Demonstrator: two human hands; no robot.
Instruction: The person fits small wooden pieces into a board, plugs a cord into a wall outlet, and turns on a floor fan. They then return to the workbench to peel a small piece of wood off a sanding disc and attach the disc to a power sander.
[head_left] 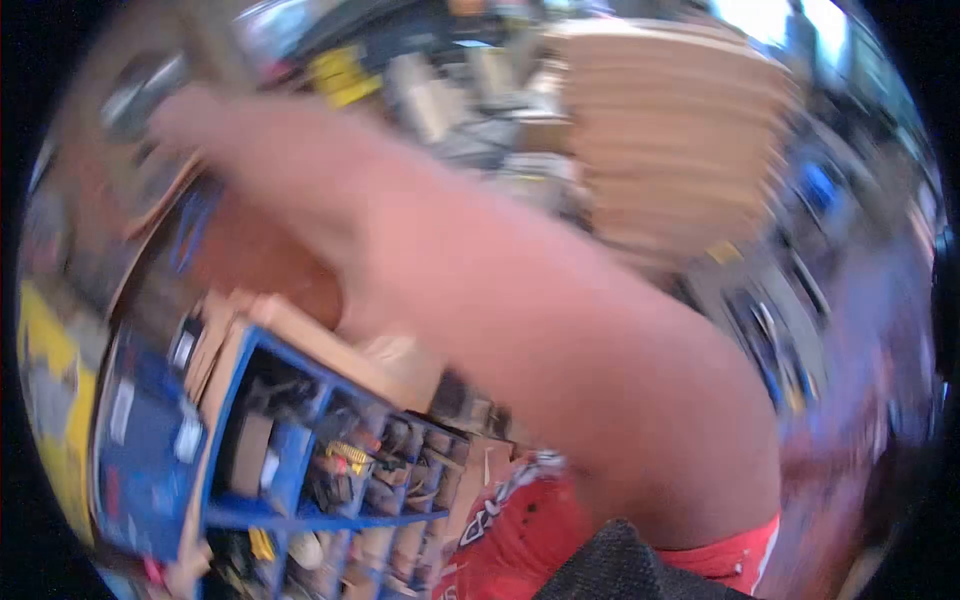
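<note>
Though blur hides whether the hand [188,122] grips anything, a shiny object [140,95] lies right by its fingers.

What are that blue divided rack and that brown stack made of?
The blue rack looks like painted metal or coloured plastic; its even colour fits both. The brown stack looks like matt cardboard, judging by its layered, uneven edges, though blur leaves this open.
</note>
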